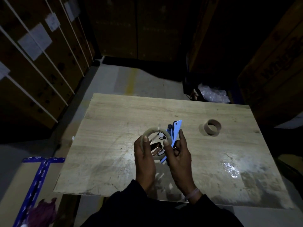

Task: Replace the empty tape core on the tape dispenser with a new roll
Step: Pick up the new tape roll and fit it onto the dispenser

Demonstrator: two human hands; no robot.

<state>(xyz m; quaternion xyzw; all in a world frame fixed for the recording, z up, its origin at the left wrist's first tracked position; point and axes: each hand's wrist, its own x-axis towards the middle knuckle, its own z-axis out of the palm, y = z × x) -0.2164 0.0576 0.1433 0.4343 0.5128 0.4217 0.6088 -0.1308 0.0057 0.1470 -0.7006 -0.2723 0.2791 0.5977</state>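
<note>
Done: since the empty tape core (pixel 212 126) is sitting apart on the worktop (pixel 114 115), we are judging removal finished.
Left: our left hand (pixel 145 154) is gripping the new roll (pixel 155 143), our right hand (pixel 179 154) is clasping the blue tape dispenser (pixel 174 131); seating remains.

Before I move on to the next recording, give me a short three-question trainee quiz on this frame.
1. True or false: the empty brown cardboard tape core is still on the blue plastic tape dispenser.
2. Which hand touches the dispenser's blue body: A) left hand, B) right hand, C) neither?
3. Fill in: the clear new tape roll is held over the ____ wooden table, not lying flat on it.

Key
1. False: the core stands alone on the table, to the right of the hands.
2. B: right fingers lie along the blue body, while the left hand grips the roll's rim.
3. Light.
</note>
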